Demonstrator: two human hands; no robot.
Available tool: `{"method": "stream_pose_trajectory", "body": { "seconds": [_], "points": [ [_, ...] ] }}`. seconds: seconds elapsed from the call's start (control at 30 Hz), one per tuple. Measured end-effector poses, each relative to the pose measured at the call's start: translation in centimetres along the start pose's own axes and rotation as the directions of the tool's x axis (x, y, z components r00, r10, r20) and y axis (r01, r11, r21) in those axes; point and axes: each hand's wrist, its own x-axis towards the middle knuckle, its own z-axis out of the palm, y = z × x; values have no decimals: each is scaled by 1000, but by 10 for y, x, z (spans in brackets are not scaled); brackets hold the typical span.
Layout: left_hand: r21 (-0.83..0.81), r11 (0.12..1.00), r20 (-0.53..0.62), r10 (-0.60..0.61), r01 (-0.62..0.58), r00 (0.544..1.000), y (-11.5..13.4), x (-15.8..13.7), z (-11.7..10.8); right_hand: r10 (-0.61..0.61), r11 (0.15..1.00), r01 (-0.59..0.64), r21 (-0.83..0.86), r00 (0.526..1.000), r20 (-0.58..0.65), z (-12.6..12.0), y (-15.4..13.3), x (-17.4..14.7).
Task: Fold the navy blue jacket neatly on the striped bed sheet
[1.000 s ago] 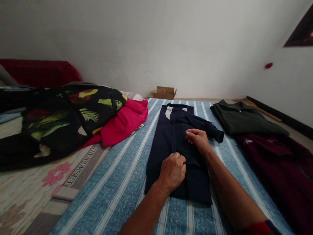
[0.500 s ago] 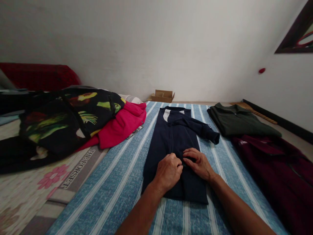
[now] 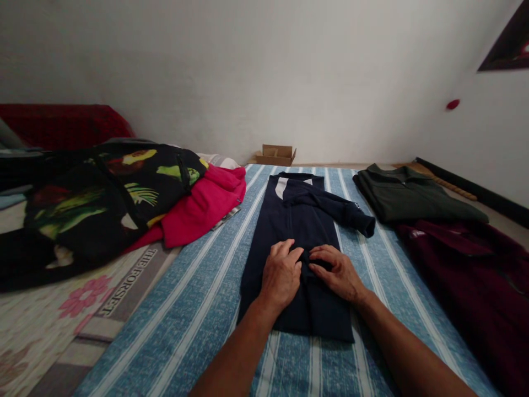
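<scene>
The striped sheet [image 3: 198, 286] is carrying everything in the middle, with a maroon garment [image 3: 467, 281] sprawling along the right side and a dark green collared top [image 3: 417, 198] lying folded just beyond it. Centre stage, the navy long-sleeved top [image 3: 285, 229] is stretching lengthwise up the sheet, its body lying long and narrow. Its visible sleeve [image 3: 326, 204] is crossing the upper part and jutting past the right edge, and it is staying just there while the hands are busy lower down!

And here is the change: the right hand [image 3: 336, 275], a second ago hovering up near that sleeve, is now resting on the lower half beside its partner. The left hand [image 3: 281, 275] is loosening from a tighter curl, its fingers now reaching out bent and slightly spread. The right is arching, a gap showing between thumb and forefinger; whether either is pinching cloth, I cannot tell. So attention is apparently shifting to the middle of the body, while the cuff [image 3: 366, 225] is lying untouched on the sheet
</scene>
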Motion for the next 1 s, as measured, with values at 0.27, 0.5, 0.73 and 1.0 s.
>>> {"method": "stream_pose_trajectory", "body": {
  "seconds": [0.27, 0.5, 0.73, 1.0],
  "points": [
    [-8, 998, 35, -65, 65, 997, -1, 5, 7, 13, 1000, -13, -19, 1000, 1, 0, -3, 0],
    [-44, 994, 32, -97, 99, 995, -2, 7, 8, 17, 999, -17, -34, 1000, -7, 1, -2, 0],
    [-132, 987, -31, -98, 93, 995, -1, 10, 6, 26, 999, -27, -39, 1000, -14, 2, 0, 0],
    [-98, 995, -151, 13, -28, 988, -3, 9, 10, 27, 999, -28, -38, 1000, -14, 2, 0, 0]
  ]
}}
